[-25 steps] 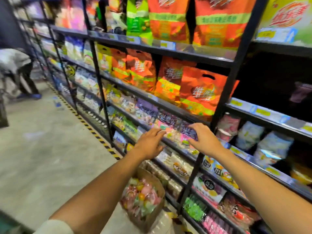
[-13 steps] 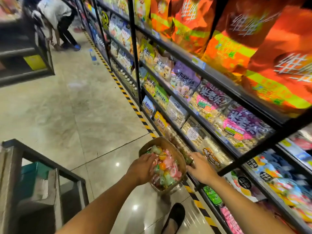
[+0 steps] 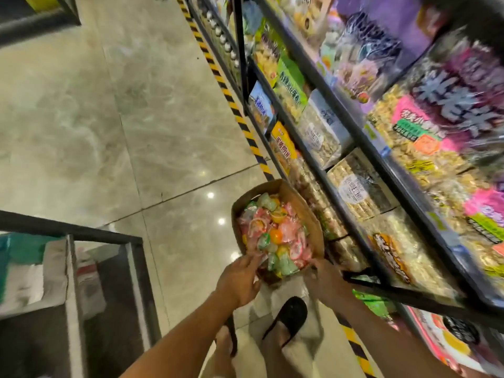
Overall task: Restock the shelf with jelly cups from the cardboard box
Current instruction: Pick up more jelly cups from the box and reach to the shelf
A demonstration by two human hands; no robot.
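Note:
An open cardboard box (image 3: 300, 205) stands on the floor against the foot of the shelf (image 3: 362, 148), filled with colourful jelly cups (image 3: 275, 236). My left hand (image 3: 240, 279) is at the box's near left edge, its fingers curled into the nearest jelly cups. At the near right corner, my right hand (image 3: 323, 279) has its fingertips pinched together at the rim. The picture is blurred by motion, so the exact grips are unclear.
The shelf rows on the right hold bagged snacks (image 3: 321, 132). Yellow-black tape (image 3: 240, 118) runs along the shelf's base. A dark metal trolley frame (image 3: 131, 241) stands at lower left. My foot in a black slipper (image 3: 289, 315) is just below the box.
My view has tipped down from the shelf to the box. Both hands came off the shelf packets and dropped to the box's near edge.

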